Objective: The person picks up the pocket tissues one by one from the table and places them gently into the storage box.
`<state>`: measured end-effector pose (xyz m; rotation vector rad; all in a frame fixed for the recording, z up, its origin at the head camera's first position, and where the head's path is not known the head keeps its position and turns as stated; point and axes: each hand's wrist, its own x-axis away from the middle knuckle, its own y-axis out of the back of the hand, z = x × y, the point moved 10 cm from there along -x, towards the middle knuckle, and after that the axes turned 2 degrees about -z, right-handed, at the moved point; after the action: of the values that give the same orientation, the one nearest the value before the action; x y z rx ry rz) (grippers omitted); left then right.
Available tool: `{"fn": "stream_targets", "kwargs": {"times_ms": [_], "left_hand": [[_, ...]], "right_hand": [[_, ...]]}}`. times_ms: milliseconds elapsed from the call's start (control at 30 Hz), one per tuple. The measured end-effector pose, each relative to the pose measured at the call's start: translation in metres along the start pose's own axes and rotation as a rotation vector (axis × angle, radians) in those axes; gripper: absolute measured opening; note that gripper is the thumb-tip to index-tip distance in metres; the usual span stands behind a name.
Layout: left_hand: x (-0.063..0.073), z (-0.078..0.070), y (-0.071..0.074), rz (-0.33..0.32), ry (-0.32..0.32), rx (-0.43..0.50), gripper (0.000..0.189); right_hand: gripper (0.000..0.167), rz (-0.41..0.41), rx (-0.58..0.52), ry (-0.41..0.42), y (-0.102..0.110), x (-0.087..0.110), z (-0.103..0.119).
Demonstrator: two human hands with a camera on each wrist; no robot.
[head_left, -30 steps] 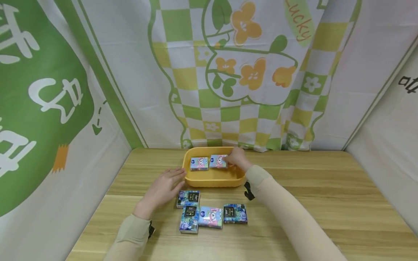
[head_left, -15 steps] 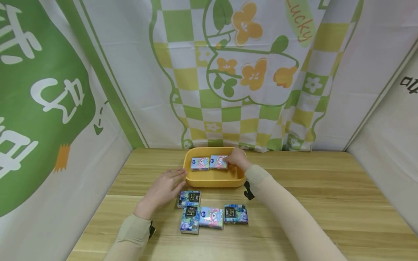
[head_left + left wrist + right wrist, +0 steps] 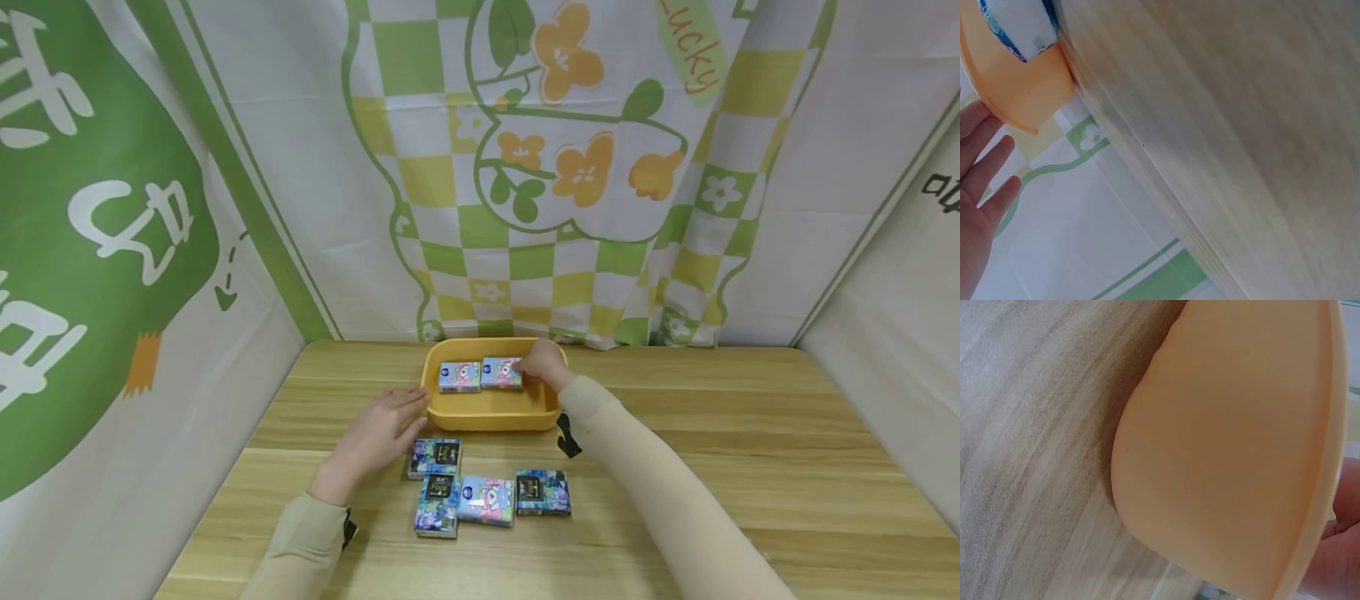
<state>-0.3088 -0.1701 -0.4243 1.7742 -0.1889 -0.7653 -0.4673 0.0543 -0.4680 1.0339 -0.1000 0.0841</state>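
Note:
A yellow plastic basket (image 3: 491, 422) stands at the back of the wooden table. Two light-blue pocket tissue packs with a pink cartoon lie side by side in it, the left pack (image 3: 459, 377) and the right pack (image 3: 501, 373). My right hand (image 3: 543, 365) reaches over the basket's right rim and pinches the right end of the right pack; the basket wall (image 3: 1229, 450) hides most of this hand in the right wrist view. With fingers extended, my left hand (image 3: 382, 429) touches the basket's left rim, its fingertips also against the rim in the left wrist view.
In front of the basket lie another light-blue tissue pack (image 3: 486, 501) and three dark-blue floral ones: one near the left hand (image 3: 435, 458), one below it (image 3: 437, 506), one at the right (image 3: 543, 492). A printed curtain (image 3: 555, 283) hangs along the table's back edge.

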Motion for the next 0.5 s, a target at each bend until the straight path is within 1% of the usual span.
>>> {"fn": "stream_targets", "kwargs": {"times_ms": [33,200,367,433,500], "left_hand": [[0.0,0.0,0.0001,0.003,0.003,0.0,0.038],[0.0,0.0002,0.0007,0.008,0.012,-0.006,0.038],[0.0004,-0.0005,0.0016,0.004,0.005,-0.013,0.038],[0.0003,-0.0006,0.0018,0.004,0.004,-0.013,0.038],[0.0,-0.0009,0.0021,0.004,0.004,-0.014,0.038]], "right_hand": [[0.042,0.0,0.004,0.002,-0.0004,-0.0008,-0.0001],[0.033,-0.014,0.03,0.017,-0.0013,-0.0042,-0.0009],[0.034,-0.03,0.025,0.039,0.0001,-0.0008,0.0016],[0.035,-0.029,0.016,0.028,0.0021,0.0047,0.0038],[0.037,-0.023,0.018,0.009,0.0014,0.0043,0.0032]]}}
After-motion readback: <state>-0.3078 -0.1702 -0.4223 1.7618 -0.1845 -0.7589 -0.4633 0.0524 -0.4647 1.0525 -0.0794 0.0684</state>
